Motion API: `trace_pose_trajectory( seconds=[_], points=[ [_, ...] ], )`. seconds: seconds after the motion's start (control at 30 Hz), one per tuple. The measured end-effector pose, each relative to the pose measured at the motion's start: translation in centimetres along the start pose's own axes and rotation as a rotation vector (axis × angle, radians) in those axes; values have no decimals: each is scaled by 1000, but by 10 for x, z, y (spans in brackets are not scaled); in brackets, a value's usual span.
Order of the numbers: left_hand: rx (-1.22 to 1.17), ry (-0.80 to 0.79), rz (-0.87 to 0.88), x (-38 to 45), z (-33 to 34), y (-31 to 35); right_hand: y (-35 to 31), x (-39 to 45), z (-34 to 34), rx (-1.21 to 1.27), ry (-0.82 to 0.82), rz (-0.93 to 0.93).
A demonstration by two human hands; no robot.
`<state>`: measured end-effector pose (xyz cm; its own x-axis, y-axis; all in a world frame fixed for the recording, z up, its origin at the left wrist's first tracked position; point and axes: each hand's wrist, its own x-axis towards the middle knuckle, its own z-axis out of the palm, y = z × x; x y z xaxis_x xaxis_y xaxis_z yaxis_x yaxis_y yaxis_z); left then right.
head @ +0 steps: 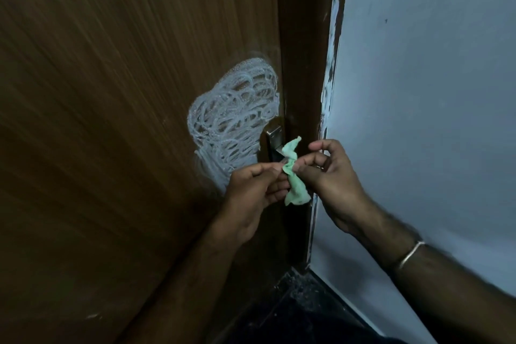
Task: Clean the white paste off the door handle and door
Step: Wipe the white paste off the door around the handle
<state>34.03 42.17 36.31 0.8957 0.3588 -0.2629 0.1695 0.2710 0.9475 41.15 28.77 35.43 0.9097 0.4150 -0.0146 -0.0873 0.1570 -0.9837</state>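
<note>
Both hands meet in front of the door handle, pinching one small crumpled green cloth (294, 176) between them. The left hand (252, 193) has its fingers curled together, thumb and fingertips closed on the cloth's middle from the left. The right hand (332, 176) pinches the same twisted middle from the right with thumb and forefinger, its other fingers bent loosely above; a thin metal bangle (410, 254) sits on that wrist. The cloth stands roughly upright, one pointed end rising above the fingers and a wider end hanging below them.

Just behind the cloth's upper end is the metal door handle (275, 138), silvery, fixed near the right edge of the brown wood-grain door (111, 92); whether the cloth touches the handle cannot be told. Left of the handle and above it, white paste (231, 120) covers the door in looping scribbled swirls, running down behind the left hand. Right of the door stands the dark door frame (304, 50), its far edge flecked with chipped pale paint, then a plain pale blue wall (432, 92). A dark floor (307, 310) shows at the bottom. No writing or brand can be read on anything
</note>
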Motion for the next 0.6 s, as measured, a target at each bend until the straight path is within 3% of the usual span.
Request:
trace_pose_trajectory(
  seconds=[0.2, 0.6],
  points=[
    [33, -33, 29, -2, -1, 0, -5, -4, 2, 7, -8, 15],
    [-168, 7, -95, 2, -2, 0, -4, 0, -2, 385, 14, 269]
  ],
)
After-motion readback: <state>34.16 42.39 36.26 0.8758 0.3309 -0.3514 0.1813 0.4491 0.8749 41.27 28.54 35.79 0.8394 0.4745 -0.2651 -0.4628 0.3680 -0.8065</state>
